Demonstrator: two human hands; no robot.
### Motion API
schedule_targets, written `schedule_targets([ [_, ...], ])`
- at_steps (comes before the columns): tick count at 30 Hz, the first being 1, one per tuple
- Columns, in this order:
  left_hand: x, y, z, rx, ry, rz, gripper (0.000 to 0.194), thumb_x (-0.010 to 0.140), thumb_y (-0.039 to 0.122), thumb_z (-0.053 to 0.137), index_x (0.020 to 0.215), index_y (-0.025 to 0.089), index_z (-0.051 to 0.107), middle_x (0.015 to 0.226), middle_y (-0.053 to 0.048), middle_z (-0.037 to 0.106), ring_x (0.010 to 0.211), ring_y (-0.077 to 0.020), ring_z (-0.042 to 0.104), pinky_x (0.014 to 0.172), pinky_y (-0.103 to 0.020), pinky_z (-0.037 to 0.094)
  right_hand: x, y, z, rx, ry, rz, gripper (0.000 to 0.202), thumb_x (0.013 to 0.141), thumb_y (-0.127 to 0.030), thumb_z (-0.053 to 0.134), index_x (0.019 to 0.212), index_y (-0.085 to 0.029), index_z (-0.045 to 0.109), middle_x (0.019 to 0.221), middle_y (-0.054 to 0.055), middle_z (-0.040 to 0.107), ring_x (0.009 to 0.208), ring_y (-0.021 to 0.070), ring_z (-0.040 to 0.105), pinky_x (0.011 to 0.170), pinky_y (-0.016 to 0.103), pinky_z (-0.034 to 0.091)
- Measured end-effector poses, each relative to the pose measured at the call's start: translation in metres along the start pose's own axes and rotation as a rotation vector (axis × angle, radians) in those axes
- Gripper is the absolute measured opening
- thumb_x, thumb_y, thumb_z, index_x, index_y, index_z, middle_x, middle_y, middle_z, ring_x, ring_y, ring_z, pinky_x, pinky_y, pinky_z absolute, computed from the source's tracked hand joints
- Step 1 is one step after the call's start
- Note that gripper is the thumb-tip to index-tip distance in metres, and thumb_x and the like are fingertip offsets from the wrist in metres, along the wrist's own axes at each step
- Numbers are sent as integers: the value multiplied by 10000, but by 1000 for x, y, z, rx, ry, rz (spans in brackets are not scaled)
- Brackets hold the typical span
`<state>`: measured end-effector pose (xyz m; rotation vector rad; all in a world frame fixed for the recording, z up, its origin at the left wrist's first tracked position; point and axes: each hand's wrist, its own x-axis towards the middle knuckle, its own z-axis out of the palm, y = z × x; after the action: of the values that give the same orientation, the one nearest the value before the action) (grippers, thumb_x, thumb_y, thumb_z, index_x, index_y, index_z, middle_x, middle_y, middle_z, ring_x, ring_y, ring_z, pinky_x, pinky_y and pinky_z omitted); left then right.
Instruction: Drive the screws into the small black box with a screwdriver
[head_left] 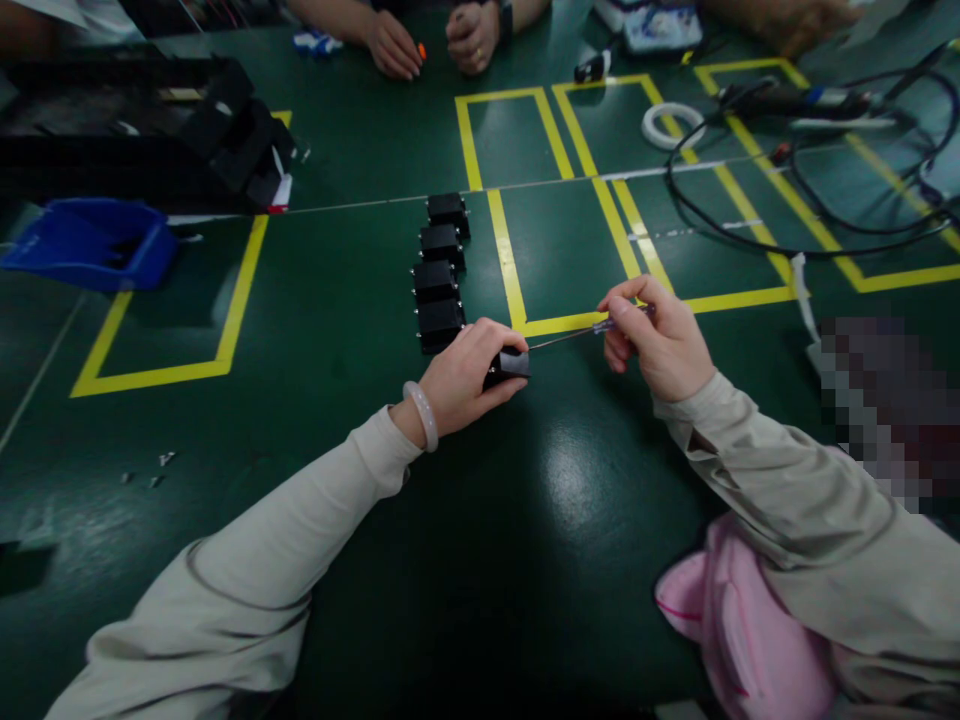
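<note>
Here's the green worktop [322, 330], laid out in yellow tape outlines and filling most of the view. Biggest thing on it: a long black fixture [112, 160] over at the far left, with a blue bin [90, 245] just in front. Across on the right, a cabled tool [780, 98] lies beside its own black loops; a pink item [757, 630] sits low, close by the right sleeve.

Now to the action! The left grip [469, 375] is closed round a small black block [514, 362], low in the middle, thumb and fingers pinching it. Whether the block rests on the worktop, I can't tell. Just beyond, four similar black blocks [435, 280] stand in a row running away from the hand.

And the right grip [660, 330] pinches the handle of a slim driver [606, 325], shaft angled left, its tip at the block's right end; contact is too fine to call. This looks like the driver-to-block step, and the next move seems to call for a steady block and a well-aligned tip.

Smallest of all, loose metal bits [166, 459] lie off left.
</note>
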<state>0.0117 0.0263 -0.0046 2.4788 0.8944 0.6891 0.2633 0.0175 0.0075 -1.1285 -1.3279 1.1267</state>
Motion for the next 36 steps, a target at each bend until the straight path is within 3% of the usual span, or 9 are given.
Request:
schedule_targets([
  [3,0,0,0,-4,-2,-9,259,922,226,644,1148,167,532,1138,-97,612,1060,-237,583,929,-409,514,0,0,0,-27,4,1,318,887,-506,698,851,-228,548,424,-112,363,319,82,390,336,247,317],
  [7,0,1,0,-3,-3,-11,257,919,221,646,1144,165,533,1139,-99,613,1064,-239,582,938,-414,510,0,0,0,-9,13,5,325,859,-488,735,921,-238,536,455,-107,435,338,91,427,339,247,333],
  [13,0,1,0,-2,-4,8,259,926,221,642,1152,160,532,1141,-101,615,1069,-238,584,937,-407,510,0,-2,0,-36,5,2,379,862,-566,702,851,-224,539,413,-114,371,308,86,403,328,253,309],
  [17,0,1,0,-2,5,11,263,920,212,650,1150,160,531,1134,-95,615,1061,-233,586,935,-400,509,1,0,0,-11,4,-2,372,840,-527,744,930,-241,524,460,-110,442,338,88,433,337,243,323],
  [23,0,1,-1,2,-4,3,264,923,222,644,1152,162,528,1143,-98,613,1067,-237,585,936,-406,511,0,-1,-1,-53,-5,9,282,908,-465,676,850,-230,531,407,-118,357,311,89,397,341,256,314],
  [27,0,1,-1,-5,-14,-15,260,928,232,635,1156,176,522,1153,-95,614,1081,-238,587,946,-413,511,0,-3,0,-21,-6,14,252,887,-412,712,922,-250,523,453,-107,427,342,96,421,354,256,325],
  [36,1,2,-1,-11,-23,-28,251,932,241,629,1151,179,523,1157,-97,612,1096,-239,586,958,-414,507,-1,-2,0,-17,4,18,301,892,-497,695,886,-239,539,432,-112,382,324,91,394,342,258,309],
])
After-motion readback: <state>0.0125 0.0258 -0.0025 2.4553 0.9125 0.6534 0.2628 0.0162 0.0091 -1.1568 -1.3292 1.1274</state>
